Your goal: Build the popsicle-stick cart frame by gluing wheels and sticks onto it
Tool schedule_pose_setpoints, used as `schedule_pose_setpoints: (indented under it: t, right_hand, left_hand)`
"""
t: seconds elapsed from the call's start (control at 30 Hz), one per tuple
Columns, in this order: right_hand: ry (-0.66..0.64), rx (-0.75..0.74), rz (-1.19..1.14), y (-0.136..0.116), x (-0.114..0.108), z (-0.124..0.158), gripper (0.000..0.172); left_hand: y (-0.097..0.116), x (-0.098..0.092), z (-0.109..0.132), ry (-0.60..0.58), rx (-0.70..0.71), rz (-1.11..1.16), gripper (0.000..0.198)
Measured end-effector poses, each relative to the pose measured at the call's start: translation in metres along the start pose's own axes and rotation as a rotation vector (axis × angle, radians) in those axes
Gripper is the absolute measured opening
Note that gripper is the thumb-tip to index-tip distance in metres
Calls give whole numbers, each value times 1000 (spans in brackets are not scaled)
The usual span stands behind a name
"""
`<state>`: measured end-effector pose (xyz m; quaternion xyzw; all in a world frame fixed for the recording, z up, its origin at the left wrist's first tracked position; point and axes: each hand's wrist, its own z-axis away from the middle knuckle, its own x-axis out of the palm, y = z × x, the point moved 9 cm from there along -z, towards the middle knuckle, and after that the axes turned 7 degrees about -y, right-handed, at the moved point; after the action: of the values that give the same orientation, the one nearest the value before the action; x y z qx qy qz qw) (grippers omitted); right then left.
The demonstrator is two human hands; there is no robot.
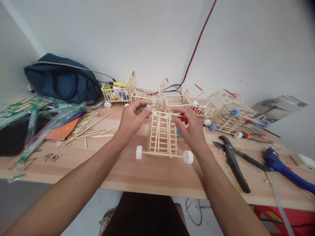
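A small cart built of thin wooden sticks [159, 136] rests on the table between my hands, seemingly wheels-up. At its near end a stick axle [162, 154] carries white bottle-cap wheels [188, 157] on both ends. Across the far end lies another wooden stick [167, 113]. My left hand [134, 119] is closed at this stick's left end, with a blue bottle cap [148, 106] at the fingertips. My right hand [192, 126] pinches the stick's right end. A red cap [184, 119] shows by the right fingers; whether they touch it I cannot tell.
Several similar stick carts [145, 94] stand along the wall. Loose sticks [85, 129], plastic wrappers [31, 121] and a blue bag [62, 78] are on the left. Black-handled pliers [233, 160], orange-handled pliers [257, 136] and a blue glue gun [283, 167] lie on the right.
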<state>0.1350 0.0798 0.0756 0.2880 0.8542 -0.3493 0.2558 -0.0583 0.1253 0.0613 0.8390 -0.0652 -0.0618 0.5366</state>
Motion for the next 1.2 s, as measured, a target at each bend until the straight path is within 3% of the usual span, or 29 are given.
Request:
schedule_pose_setpoints:
  t: [0.4,0.6,0.7,0.93,1.2]
  right_hand:
    - [-14,94,-198,14,-4,7,56]
    - [136,212,-335,44,-18,16,35]
    - [156,302,-300,52,-15,22,37]
    - [136,335,-252,47,-7,24,46]
    - [159,293,-239,35,-12,21,37]
  left_hand:
    - [1,-1,0,8,-8,12,17]
    - [1,-1,0,12,-11,19,17]
    - [0,-1,0,8,-6,19,17]
    - [0,-2,1,0,-11,11,18]
    - [0,-1,1,7,-7,24,18]
